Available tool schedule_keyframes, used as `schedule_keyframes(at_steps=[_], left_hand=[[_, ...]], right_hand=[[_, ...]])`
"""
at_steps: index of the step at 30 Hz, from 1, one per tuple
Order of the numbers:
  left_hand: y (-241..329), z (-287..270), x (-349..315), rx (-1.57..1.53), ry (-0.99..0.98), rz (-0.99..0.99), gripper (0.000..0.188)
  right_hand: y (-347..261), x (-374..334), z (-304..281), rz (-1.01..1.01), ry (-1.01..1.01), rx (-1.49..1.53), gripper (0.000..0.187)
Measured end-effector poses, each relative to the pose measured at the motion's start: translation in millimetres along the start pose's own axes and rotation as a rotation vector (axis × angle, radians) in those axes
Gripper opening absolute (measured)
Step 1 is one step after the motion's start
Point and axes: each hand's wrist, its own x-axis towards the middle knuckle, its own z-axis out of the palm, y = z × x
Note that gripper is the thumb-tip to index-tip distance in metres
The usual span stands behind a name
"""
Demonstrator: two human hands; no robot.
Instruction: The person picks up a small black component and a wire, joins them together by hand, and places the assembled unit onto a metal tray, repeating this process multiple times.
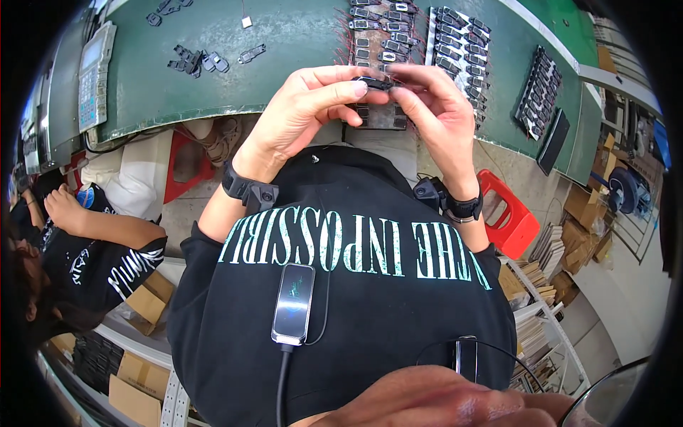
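My left hand (306, 107) pinches a small black plastic part (377, 83) between thumb and fingers, above the front edge of the green table. At the part's other end, my right hand (445, 107) closes its thumb and fingers on it, its fingertips slightly blurred. Just beyond and below my hands is a fixture strip (366, 44) bearing several black parts with oval grey faces, thin red wires sticking out at its sides. To its right lies a white tray (431, 43) with rows of similar black parts.
Loose black parts (186, 62) and a small white block (247, 22) lie on the green table (284, 25). A full black tray (538, 92) sits at right, a keypad device (92, 77) at far left. A red stool (523, 226) stands right; a co-worker's arm (107, 224) is at left.
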Motion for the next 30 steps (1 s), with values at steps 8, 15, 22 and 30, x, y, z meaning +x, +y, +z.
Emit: schedule_keyframes(at_steps=[8, 15, 22, 30], left_hand=[[9, 8, -1, 0.213, 0.118, 0.067, 0.033], [5, 8, 1, 0.309, 0.237, 0.162, 0.034], [4, 4, 2, 0.388, 0.245, 0.233, 0.036], [-7, 6, 2, 0.432, 0.268, 0.284, 0.036]], right_hand=[[6, 3, 0, 0.010, -0.073, -0.117, 0.021], [12, 10, -12, 0.346, -0.095, 0.423, 0.016], [13, 13, -11, 0.348, -0.095, 0.564, 0.018], [3, 15, 2, 0.149, -0.060, 0.353, 0.022]])
